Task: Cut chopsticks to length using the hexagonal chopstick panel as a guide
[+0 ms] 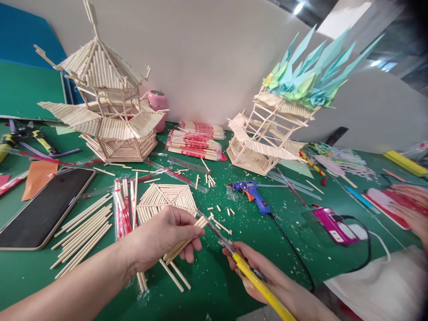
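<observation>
Pinched in my left hand [170, 234] is a small bunch of wooden sticks [179, 249], angled up to the right. My right hand [249, 269] grips a yellow utility knife [257, 285], its long blade [219, 234] reaching to the upper ends of those sticks. Whether the blade touches them I cannot tell. Just behind my left hand lies a flat hexagonal panel of sticks [167, 198], partly covered by the hand. Short cut stick pieces [222, 225] are scattered near the blade. Loose sticks [85, 232] lie in rows to the left.
Two stick pavilions [117, 133] [264, 138] stand at the back, wrapped stick bundles [194, 145] between them. A blue glue gun [250, 194] with a trailing cord lies right of centre. A phone [47, 207] is at left, a pink device [336, 225] at right. Another person's hand [411, 207] shows at far right.
</observation>
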Available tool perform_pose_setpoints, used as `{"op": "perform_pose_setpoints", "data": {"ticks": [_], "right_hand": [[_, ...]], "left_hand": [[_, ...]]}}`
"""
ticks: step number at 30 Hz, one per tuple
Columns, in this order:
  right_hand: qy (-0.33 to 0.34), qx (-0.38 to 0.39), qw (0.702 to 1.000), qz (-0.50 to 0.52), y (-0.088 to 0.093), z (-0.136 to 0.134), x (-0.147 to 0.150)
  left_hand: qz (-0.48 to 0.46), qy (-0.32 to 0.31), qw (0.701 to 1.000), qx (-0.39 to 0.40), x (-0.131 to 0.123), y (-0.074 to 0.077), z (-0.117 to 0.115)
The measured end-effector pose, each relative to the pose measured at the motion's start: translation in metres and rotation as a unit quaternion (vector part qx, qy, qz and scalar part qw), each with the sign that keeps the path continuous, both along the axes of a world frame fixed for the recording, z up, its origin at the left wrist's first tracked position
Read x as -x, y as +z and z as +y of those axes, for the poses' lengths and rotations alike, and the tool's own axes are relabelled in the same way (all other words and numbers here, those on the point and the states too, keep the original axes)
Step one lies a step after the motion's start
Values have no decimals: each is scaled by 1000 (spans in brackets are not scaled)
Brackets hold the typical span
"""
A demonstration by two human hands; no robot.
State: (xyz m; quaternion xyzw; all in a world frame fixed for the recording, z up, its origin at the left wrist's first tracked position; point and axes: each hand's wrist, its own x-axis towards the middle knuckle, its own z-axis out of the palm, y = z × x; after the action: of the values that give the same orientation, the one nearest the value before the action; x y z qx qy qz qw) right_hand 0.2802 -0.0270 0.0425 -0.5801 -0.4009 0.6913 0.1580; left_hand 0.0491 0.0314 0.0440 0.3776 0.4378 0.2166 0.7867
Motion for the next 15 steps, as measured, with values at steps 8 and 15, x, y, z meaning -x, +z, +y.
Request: {"op": "perform_pose_setpoints", "data": {"ticks": [8,15], "right_hand": [[-33,-2,999,8,-2,-2,0],[-31,-6,999,18,-5,-2,0]], "left_hand": [[-1,5,1000,1,-2,-1,1],[-5,3,1000,-2,-1,-1,0]]}}
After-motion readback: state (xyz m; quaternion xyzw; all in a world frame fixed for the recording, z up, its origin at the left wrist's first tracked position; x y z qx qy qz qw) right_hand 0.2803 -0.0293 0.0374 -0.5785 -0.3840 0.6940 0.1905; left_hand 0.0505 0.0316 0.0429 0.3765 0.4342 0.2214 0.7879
